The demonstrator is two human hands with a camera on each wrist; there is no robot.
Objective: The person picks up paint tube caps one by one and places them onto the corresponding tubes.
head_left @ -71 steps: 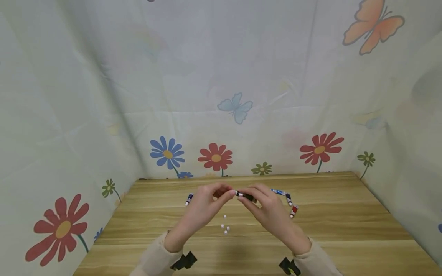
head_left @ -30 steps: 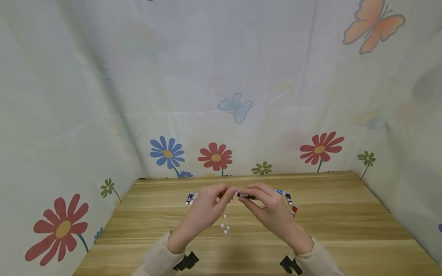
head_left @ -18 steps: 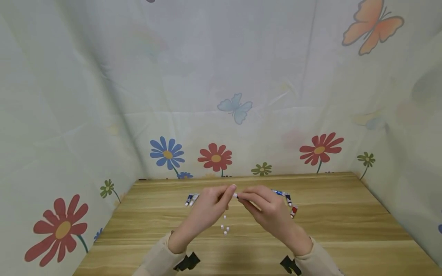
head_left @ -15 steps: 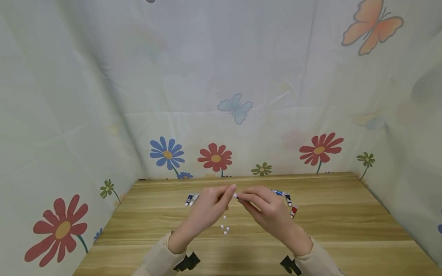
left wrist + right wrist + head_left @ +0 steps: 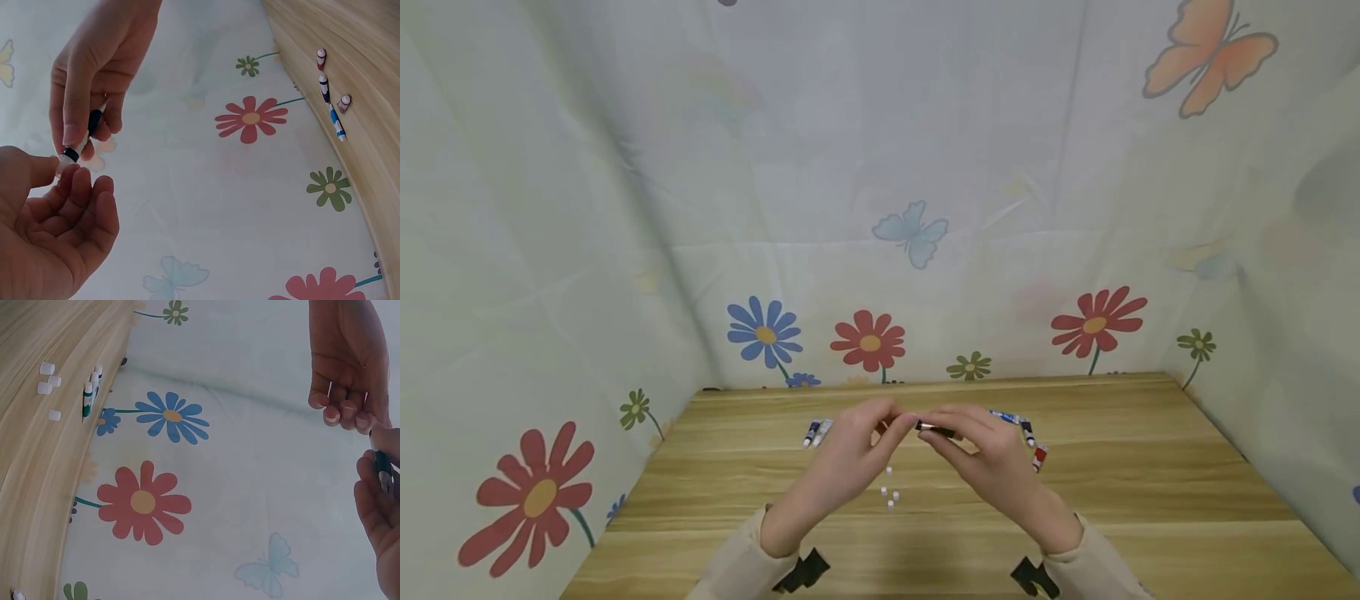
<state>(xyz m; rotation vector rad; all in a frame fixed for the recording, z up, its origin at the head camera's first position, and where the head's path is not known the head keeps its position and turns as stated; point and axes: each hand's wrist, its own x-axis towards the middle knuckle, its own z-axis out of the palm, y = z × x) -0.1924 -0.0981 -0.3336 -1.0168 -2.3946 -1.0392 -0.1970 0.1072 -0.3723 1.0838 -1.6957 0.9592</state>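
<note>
A small dark paint tube [image 5: 942, 430] is held above the table, between the two hands. My right hand [image 5: 988, 446] grips its body between thumb and fingers. At the tube's other end my left hand [image 5: 850, 446] pinches the white cap [image 5: 64, 161], which the thumb hides in the head view. The left wrist view shows the tube [image 5: 95, 120] slanting between both sets of fingers. Below the hands, several loose white caps [image 5: 891, 503] lie on the table. In the right wrist view, these caps [image 5: 47, 368] sit in a loose group.
Two tubes, one dark blue [image 5: 812, 432] and one whitish [image 5: 822, 431], lie left of the hands on the wooden table [image 5: 1120, 500]. To the right lie a blue tube [image 5: 1003, 417], a dark tube [image 5: 1027, 432] and a red tube [image 5: 1039, 457]. Patterned cloth [image 5: 1000, 292] hangs behind.
Both hands stay together on the tube and shift only slightly. The left thumb and fingers change position at the cap; the tube's body, mostly covered half a second ago, shows again. The loose caps stay put.
</note>
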